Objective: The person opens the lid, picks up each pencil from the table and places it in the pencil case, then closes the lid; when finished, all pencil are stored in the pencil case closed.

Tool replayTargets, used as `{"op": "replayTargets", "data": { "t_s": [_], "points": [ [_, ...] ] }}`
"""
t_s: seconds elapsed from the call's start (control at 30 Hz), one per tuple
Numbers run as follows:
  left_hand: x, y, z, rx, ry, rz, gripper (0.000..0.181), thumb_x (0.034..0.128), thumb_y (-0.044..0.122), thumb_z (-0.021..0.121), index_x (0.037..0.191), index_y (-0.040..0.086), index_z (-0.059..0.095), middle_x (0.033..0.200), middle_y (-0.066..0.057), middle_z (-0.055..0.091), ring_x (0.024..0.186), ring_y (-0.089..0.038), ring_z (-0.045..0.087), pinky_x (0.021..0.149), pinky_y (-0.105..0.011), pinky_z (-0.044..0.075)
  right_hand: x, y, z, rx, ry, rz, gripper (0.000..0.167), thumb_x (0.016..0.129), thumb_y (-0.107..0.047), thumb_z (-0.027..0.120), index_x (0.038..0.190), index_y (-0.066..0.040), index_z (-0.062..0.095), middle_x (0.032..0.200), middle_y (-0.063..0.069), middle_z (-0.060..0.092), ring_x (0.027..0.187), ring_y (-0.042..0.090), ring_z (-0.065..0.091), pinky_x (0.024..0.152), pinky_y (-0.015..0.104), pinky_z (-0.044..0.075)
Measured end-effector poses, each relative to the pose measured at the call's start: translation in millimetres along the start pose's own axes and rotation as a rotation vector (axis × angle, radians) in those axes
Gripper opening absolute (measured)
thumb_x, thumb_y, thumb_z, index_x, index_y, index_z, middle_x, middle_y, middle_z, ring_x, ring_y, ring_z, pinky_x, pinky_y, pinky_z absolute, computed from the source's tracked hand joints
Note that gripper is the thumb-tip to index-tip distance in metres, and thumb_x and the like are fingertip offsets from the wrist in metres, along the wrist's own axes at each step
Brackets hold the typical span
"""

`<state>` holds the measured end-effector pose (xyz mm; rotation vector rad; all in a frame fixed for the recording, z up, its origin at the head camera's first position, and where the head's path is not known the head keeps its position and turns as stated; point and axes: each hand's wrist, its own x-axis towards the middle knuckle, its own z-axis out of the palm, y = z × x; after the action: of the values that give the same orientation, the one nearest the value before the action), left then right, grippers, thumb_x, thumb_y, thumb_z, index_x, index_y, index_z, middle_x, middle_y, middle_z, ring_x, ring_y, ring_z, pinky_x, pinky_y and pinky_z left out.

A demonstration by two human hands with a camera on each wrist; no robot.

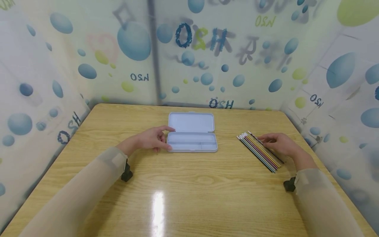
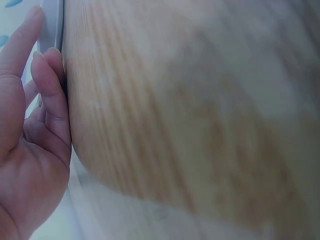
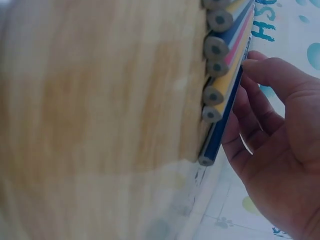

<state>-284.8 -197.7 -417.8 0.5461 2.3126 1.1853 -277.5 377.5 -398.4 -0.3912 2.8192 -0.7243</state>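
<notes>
Sleeves (image 1: 77,189) loom nearest; I have left fingers (image 1: 165,128) spread, touching the case (image 1: 192,137) at nine o'clock, right fingers (image 1: 270,136) pinching a dark pencil (image 3: 216,135) at three o'clock.

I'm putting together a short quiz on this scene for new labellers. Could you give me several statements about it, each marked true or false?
1. The pale case lies open on the table. True.
2. The right hand touches the dark pencil at one edge of the pencils. True.
3. The pencils are inside the case. False: they lie on the table, to the right of the case.
4. The left hand touches the case's left end. True.
5. The case's lower half is one undivided space. False: dividers split it into compartments.
6. The pencils' near ends are sharpened. False: the right wrist view shows flat ends.
</notes>
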Motion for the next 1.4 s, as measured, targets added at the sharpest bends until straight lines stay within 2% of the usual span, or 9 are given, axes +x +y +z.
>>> {"op": "replayTargets", "data": {
  "t_s": [0.17, 0.33, 0.5, 0.6, 0.77, 0.83, 1.03, 1.2, 1.4],
  "points": [
    [0.7, -1.3, 0.3, -0.005, -0.001, -0.004, 0.088, 0.0953, 0.028, 0.09, 0.167, 0.017, 0.041, 0.092, -0.008, 0.06, 0.068, -0.02, 0.061, 0.063, -0.03, 0.057, 0.1, 3.5, -0.1, -0.011, -0.004, 0.018, 0.041, 0.108, -0.023, 0.072, 0.145, -0.006, 0.071, 0.127, 0.021, 0.075, 0.111, 0.03, 0.07, 0.086, 0.036, 0.058],
    [0.7, -0.9, 0.6, -0.01, -0.004, -0.003, 0.088, 0.0958, 0.028, 0.089, 0.168, 0.016, 0.041, 0.092, -0.008, 0.06, 0.068, -0.02, 0.06, 0.063, -0.03, 0.057, -0.5, 5.0, -0.7, -0.05, -0.006, 0.029, 0.041, 0.109, -0.028, 0.071, 0.146, -0.009, 0.071, 0.131, 0.023, 0.073, 0.117, 0.038, 0.07, 0.095, 0.05, 0.059],
    [-0.6, 1.0, 0.6, -0.012, -0.001, -0.006, 0.087, 0.0955, 0.027, 0.089, 0.168, 0.017, 0.041, 0.091, -0.007, 0.06, 0.067, -0.019, 0.06, 0.063, -0.03, 0.057, -1.6, 5.6, -2.3, -0.06, 0.0, 0.022, 0.039, 0.109, -0.024, 0.068, 0.145, -0.008, 0.071, 0.13, 0.027, 0.073, 0.118, 0.045, 0.07, 0.099, 0.061, 0.057],
    [-1.0, 1.6, 0.8, -0.011, 0.001, -0.006, 0.087, 0.0953, 0.026, 0.09, 0.167, 0.017, 0.041, 0.091, -0.007, 0.061, 0.067, -0.019, 0.061, 0.063, -0.03, 0.057, -2.1, 5.5, -3.0, -0.06, 0.008, 0.034, 0.039, 0.109, -0.022, 0.067, 0.144, -0.005, 0.071, 0.13, 0.028, 0.073, 0.116, 0.043, 0.07, 0.097, 0.058, 0.058],
    [-0.6, 1.1, 0.8, -0.011, 0.002, -0.002, 0.088, 0.095, 0.026, 0.09, 0.167, 0.017, 0.041, 0.091, -0.007, 0.06, 0.067, -0.02, 0.061, 0.063, -0.03, 0.057, -2.1, 5.7, -2.9, -0.04, 0.044, 0.067, 0.042, 0.109, -0.019, 0.062, 0.148, -0.005, 0.068, 0.127, 0.025, 0.072, 0.093, 0.027, 0.064, 0.078, 0.038, 0.053],
    [-1.0, 1.9, 0.9, -0.008, 0.005, -0.003, 0.088, 0.0948, 0.026, 0.09, 0.167, 0.017, 0.041, 0.09, -0.007, 0.06, 0.067, -0.02, 0.061, 0.063, -0.03, 0.057, -2.2, 4.8, -3.3, -0.026, 0.061, 0.069, 0.042, 0.11, -0.02, 0.059, 0.149, -0.006, 0.067, 0.126, 0.023, 0.071, 0.092, 0.025, 0.06, 0.074, 0.035, 0.05],
    [-2.0, 4.1, 1.2, -0.01, 0.007, -0.009, 0.088, 0.0947, 0.026, 0.09, 0.168, 0.017, 0.041, 0.091, -0.007, 0.06, 0.067, -0.019, 0.06, 0.063, -0.03, 0.057, -1.8, -4.3, -4.9, 0.004, 0.089, 0.013, 0.043, 0.117, -0.03, 0.053, 0.153, -0.009, 0.064, 0.133, 0.025, 0.068, 0.109, 0.034, 0.068, 0.074, 0.036, 0.052],
    [-2.0, 4.1, 0.8, -0.009, 0.005, -0.012, 0.088, 0.0948, 0.026, 0.09, 0.168, 0.017, 0.041, 0.091, -0.007, 0.06, 0.067, -0.019, 0.06, 0.063, -0.03, 0.057, 2.4, -18.8, -5.1, -0.002, 0.102, -0.043, 0.039, 0.116, -0.028, 0.057, 0.151, -0.011, 0.066, 0.129, 0.021, 0.069, 0.104, 0.029, 0.067, 0.075, 0.035, 0.051],
    [-2.0, 3.9, 1.0, -0.009, 0.002, -0.012, 0.088, 0.0953, 0.026, 0.09, 0.168, 0.017, 0.041, 0.092, -0.007, 0.06, 0.068, -0.019, 0.061, 0.064, -0.03, 0.057, 9.5, -38.4, -1.6, 0.013, 0.08, -0.096, 0.036, 0.114, -0.026, 0.063, 0.148, -0.017, 0.07, 0.126, 0.015, 0.071, 0.101, 0.024, 0.065, 0.079, 0.035, 0.053]
  ]
}}
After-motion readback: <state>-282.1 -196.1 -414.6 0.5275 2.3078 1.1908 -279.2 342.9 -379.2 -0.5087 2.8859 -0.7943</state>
